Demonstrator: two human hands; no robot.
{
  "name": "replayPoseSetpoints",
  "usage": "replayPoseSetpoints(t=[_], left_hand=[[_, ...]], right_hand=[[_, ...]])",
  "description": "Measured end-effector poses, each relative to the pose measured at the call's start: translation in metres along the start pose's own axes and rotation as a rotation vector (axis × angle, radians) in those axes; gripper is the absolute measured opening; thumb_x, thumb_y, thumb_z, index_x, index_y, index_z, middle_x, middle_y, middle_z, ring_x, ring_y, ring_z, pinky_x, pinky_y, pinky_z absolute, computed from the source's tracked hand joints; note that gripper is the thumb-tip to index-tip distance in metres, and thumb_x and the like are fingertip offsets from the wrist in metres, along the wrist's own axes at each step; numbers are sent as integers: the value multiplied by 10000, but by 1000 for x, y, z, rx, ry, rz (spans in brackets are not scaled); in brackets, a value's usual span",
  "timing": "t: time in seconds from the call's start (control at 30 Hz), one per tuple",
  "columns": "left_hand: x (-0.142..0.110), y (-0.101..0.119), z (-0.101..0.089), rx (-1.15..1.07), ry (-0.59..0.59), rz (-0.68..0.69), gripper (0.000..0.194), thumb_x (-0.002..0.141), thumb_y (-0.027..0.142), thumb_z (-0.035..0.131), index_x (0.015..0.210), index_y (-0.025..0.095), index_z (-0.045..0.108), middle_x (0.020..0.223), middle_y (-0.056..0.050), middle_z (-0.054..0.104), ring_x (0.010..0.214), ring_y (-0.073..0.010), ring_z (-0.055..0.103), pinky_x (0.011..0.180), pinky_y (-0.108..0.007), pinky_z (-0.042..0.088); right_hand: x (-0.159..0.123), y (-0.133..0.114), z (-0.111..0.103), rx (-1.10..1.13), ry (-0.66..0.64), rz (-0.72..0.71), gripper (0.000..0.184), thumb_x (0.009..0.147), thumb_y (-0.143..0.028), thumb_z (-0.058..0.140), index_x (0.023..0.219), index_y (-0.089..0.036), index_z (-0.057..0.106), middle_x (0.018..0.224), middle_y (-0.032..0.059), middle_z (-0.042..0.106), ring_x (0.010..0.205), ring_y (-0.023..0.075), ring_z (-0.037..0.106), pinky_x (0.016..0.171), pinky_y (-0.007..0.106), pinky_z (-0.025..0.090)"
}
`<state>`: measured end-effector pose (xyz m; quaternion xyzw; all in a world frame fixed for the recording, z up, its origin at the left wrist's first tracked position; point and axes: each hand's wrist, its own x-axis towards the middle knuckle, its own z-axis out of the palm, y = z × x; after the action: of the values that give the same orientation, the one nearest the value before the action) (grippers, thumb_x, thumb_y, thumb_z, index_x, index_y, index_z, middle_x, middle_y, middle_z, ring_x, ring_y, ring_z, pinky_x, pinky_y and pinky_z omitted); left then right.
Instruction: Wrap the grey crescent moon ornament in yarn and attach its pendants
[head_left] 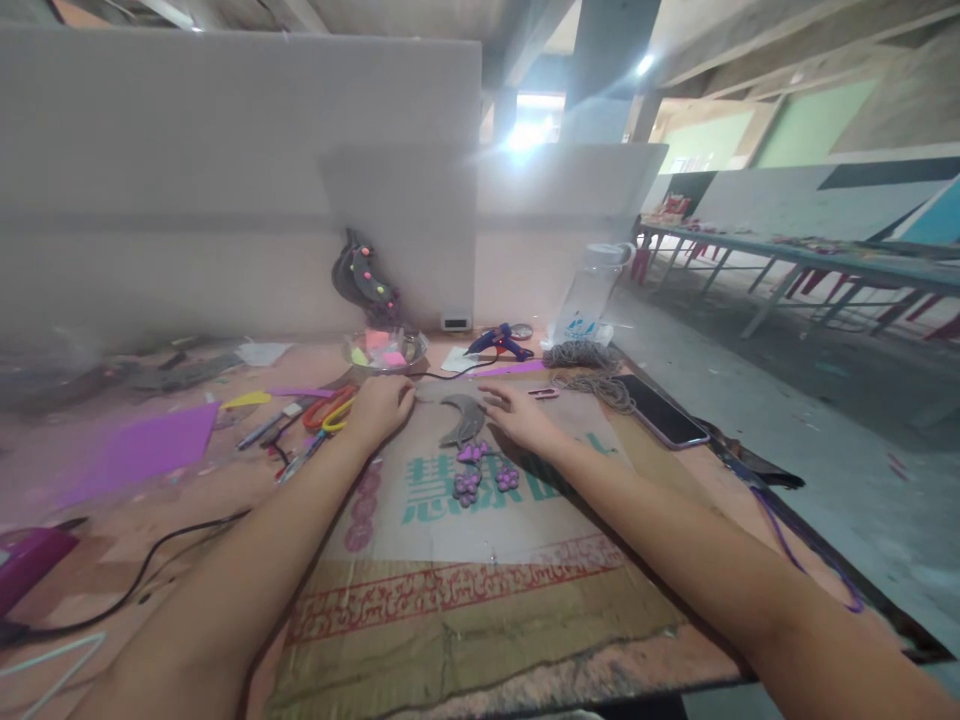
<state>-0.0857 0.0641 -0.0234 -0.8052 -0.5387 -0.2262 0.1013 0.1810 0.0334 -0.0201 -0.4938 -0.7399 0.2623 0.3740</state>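
Observation:
Between my two hands lies a grey crescent-moon cutout point(463, 418) on a printed cardboard sheet point(450, 540). Just below it are a small purple bow-like piece point(474, 453) and two purple flower pieces, one left point(466, 488) and one right point(508, 478). My left hand point(382, 408) rests near the top of the cardboard, to the right of orange and yellow scissors point(328, 412); its fingers are loosely bent and hold nothing visible. My right hand point(517, 415) hovers over or rests at the moon's right side, fingers apart and nothing in them.
Behind the hands are a bowl of scraps point(386, 352), a blue glue gun point(502, 343), grey yarn point(581, 355) and a clear bottle point(589, 290). A phone point(664, 412) lies right, purple foam point(150, 450) left. A decorated grey moon point(367, 278) leans against the partition point(240, 150).

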Motion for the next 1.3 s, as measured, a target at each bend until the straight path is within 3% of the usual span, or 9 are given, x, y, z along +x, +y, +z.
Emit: replayPoseSetpoints(t=[0.13, 0.23, 0.43, 0.57, 0.7, 0.83, 0.97, 1.1, 1.3], left_hand=[[0, 0, 0, -10, 0, -2, 307, 919, 318, 446, 982, 164, 704, 987, -112, 744, 948, -298, 656, 886, -413, 453], [0, 0, 0, -26, -7, -4, 301, 913, 318, 456, 971, 165, 708, 976, -113, 745, 945, -295, 656, 883, -408, 456], [0, 3, 0, -101, -6, -14, 319, 910, 322, 454, 977, 149, 714, 994, -144, 740, 973, -320, 647, 927, -456, 433], [2, 11, -5, -210, -7, -33, 305, 893, 338, 488, 981, 156, 716, 1020, -143, 735, 1007, -319, 636, 963, -447, 418], [6, 28, -10, -392, -17, -92, 325, 903, 371, 476, 989, 165, 711, 1050, -110, 733, 1004, -280, 643, 917, -379, 456], [7, 50, -17, -600, -109, -131, 365, 904, 439, 479, 991, 166, 705, 977, -64, 742, 883, -220, 670, 778, -296, 498], [3, 70, -21, -735, -239, -135, 366, 873, 470, 533, 912, 154, 712, 840, -55, 728, 731, -183, 649, 629, -255, 471], [-2, 82, -20, -808, -362, -131, 371, 860, 461, 545, 893, 138, 724, 695, -46, 680, 549, -140, 564, 495, -233, 394], [-3, 84, -20, -837, -418, -134, 390, 859, 464, 539, 951, 132, 721, 657, -41, 657, 482, -122, 523, 445, -226, 366]], right_hand=[[-4, -9, -8, -104, -1, -77, 366, 854, -68, 499, 1182, -127, 651, 1155, 128, 682, 1020, 197, 643, 946, 374, 495], [-13, -22, -11, -174, -86, -175, 320, 889, -130, 509, 1164, -153, 669, 1080, 109, 714, 1005, 212, 650, 938, 393, 496], [-30, -29, 2, -289, -278, -366, 340, 966, -266, 479, 1239, -157, 650, 1396, 140, 568, 1301, 247, 508, 1119, 444, 365], [-28, -28, -1, -340, -350, -426, 326, 980, -267, 456, 1181, -140, 679, 1276, 136, 652, 1204, 244, 578, 1063, 416, 423], [-23, -32, -11, -349, -368, -476, 258, 965, -300, 507, 1028, -187, 730, 1098, 77, 727, 1030, 209, 652, 951, 350, 486], [-20, -27, -14, -348, -174, -419, 228, 950, -292, 538, 1049, -190, 716, 1012, 77, 743, 930, 213, 671, 848, 346, 512], [-23, -14, -8, -336, 84, -386, 275, 963, -269, 510, 1169, -158, 655, 1063, 116, 717, 1002, 230, 643, 913, 387, 484], [-26, -7, -2, -332, 129, -452, 247, 948, -285, 553, 1140, -180, 667, 980, 94, 721, 938, 216, 643, 885, 371, 488], [-25, -7, -1, -346, 126, -477, 178, 948, -258, 554, 1001, -187, 708, 915, 79, 730, 858, 194, 638, 807, 319, 477]])
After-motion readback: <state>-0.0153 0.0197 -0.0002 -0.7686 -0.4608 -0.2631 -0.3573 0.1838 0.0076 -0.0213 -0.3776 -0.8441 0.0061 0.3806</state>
